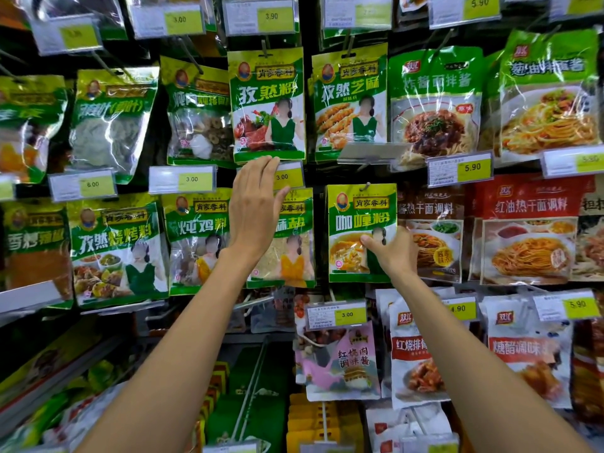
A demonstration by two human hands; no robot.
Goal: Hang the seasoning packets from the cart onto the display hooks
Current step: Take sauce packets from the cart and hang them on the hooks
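We count one curry packet [356, 217] in hand. It is a flat pouch, yellow at the top, with a green band of large yellow and white characters, a bowl of yellow curry pictured low on its left and a green strip along the bottom. It hangs upright just right of the middle of the display. At its twelve o'clock the tip of one metal hook [368, 185] shows at the top edge. We cannot tell whether the hook passes through the hole.

Two hands are up. The right hand [394, 255] is at the pouch's four o'clock. Its fingers [369, 240] pinch the pouch, thumb on the front and the rest behind it.

The left hand [253, 210] is at nine o'clock. Its fingers [261, 168] are straight and close together, holding nothing. Their tips reach the lower edge of the cumin packet [268, 103] and partly cover one yellow price tag [291, 176] marked 3.00.

Further toward nine o'clock we count four sister packets [117, 250] in the same green and yellow. The nearest sits partly behind the left hand. At three o'clock hang red noodle-sauce packets [529, 230], and at six o'clock one pink packet [340, 361].
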